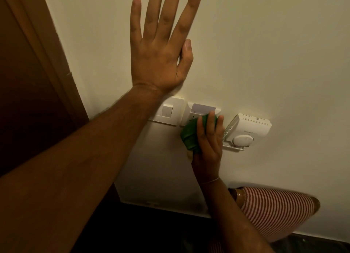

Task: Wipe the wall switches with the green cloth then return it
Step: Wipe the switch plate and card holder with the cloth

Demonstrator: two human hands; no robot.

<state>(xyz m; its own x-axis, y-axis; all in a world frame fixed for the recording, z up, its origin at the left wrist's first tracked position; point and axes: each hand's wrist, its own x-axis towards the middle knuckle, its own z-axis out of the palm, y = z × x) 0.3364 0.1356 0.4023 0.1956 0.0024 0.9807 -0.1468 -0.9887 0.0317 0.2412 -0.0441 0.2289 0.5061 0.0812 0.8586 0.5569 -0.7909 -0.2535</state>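
Observation:
My right hand [209, 139] grips a bunched green cloth [190, 137] and presses it against the lower part of a white key-card switch [200, 110] on the cream wall. A card sticks out of that switch's top. To its left sits a white rocker switch plate [168, 111], uncovered. My left hand [162, 44] lies flat on the wall above the switches, fingers spread, holding nothing.
A white thermostat [246, 131] with a round dial is mounted just right of my right hand. A brown wooden door frame [47, 63] runs down the left. My red-and-white striped trouser leg [274, 211] shows at the lower right, above a dark floor.

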